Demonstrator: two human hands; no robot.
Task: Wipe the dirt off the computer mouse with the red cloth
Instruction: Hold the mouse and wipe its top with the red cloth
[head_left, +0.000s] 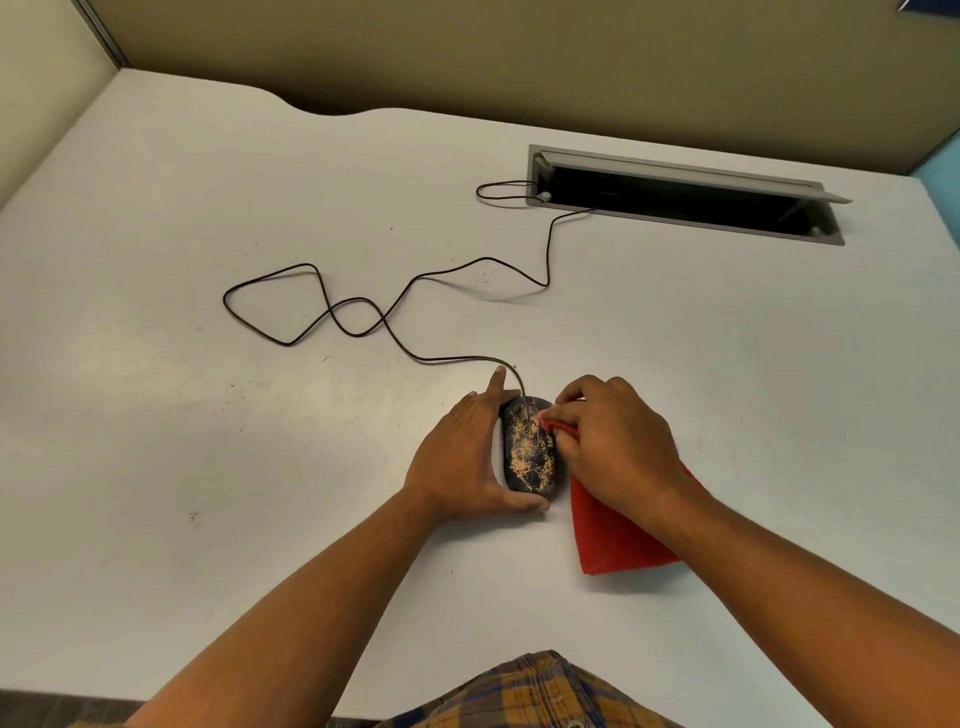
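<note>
Barely begun: left hand (462, 457) clamps the computer mouse (530, 449), right hand (613, 441) bunches the red cloth (618, 530) at its edge, tan dirt (524, 457) mostly remaining.

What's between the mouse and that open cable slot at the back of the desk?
Only the mouse's black cable, looping over bare desk from the mouse into the slot, in the head view.

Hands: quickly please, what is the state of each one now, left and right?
Left hand: closed around the computer mouse, steadying it on the desk.
Right hand: closed, holding the red cloth against the mouse's right side.
</note>
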